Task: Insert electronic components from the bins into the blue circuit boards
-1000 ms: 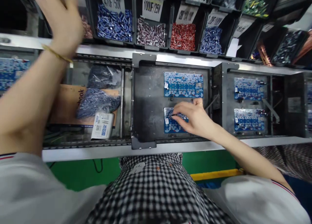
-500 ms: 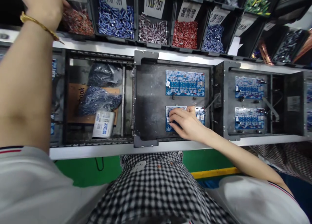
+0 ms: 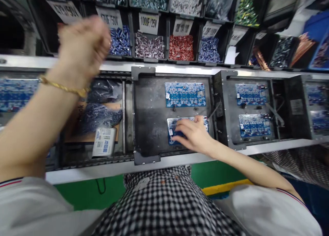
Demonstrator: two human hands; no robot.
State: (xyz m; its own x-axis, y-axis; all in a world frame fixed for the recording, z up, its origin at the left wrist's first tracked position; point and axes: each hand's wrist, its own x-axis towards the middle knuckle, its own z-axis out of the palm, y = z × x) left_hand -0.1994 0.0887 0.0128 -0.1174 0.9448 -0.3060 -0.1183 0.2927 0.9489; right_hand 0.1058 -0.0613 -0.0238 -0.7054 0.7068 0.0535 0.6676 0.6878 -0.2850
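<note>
My left hand (image 3: 84, 46) is raised in front of the bin labelled 47UF/50V, blurred, its fingers curled closed. Whatever it may hold is hidden. A gold bracelet (image 3: 63, 87) circles that wrist. Over the lower blue circuit board (image 3: 170, 140) hovers my right hand (image 3: 192, 134), with thumb and fingers apart and nothing visible between them. It covers the middle of this board; whether the fingertips touch it I cannot tell. Above it in the same dark tray (image 3: 149, 116) lies a second blue circuit board (image 3: 185, 95), populated with small parts.
Bins of blue capacitors (image 3: 120, 40), brownish capacitors (image 3: 149, 46) and red components (image 3: 181, 47) line the back. Another tray with two boards (image 3: 251, 94) stands to the right. On the left, bagged parts (image 3: 99, 116) and a white box (image 3: 104, 141) lie between the rails.
My left hand has come away from the bins at upper left, moving right and toward me. My right hand's thumb and fingers have parted over the lower board. The view has shifted.
</note>
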